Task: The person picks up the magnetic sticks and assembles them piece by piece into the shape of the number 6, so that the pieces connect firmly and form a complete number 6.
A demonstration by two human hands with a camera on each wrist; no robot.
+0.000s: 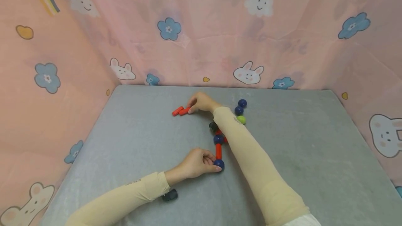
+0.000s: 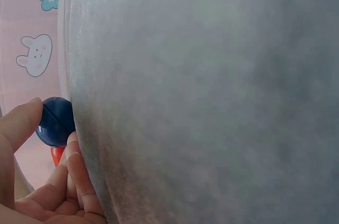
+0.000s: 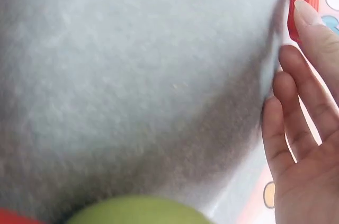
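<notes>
My left hand (image 1: 194,163) pinches a dark blue ball (image 1: 218,165) between thumb and fingers; the left wrist view also shows this ball (image 2: 55,121). A red rod (image 1: 218,151) joins it to a second blue ball (image 1: 218,139), beyond which more red pieces lie partly under the right forearm. Farther back, my right hand (image 1: 202,102) pinches the near end of a red rod (image 1: 184,111), its thumb lying on the rod (image 3: 303,7) in the right wrist view. Another red rod (image 1: 177,111) lies just left of that one.
Two loose blue balls (image 1: 239,110) and a green ball (image 1: 241,119) lie right of the right forearm. A dark piece (image 1: 213,126) sits beside the joined pieces. Another dark object (image 1: 170,195) is partly behind the left sleeve. Patterned pink cloth (image 1: 194,51) borders the grey table (image 1: 135,142).
</notes>
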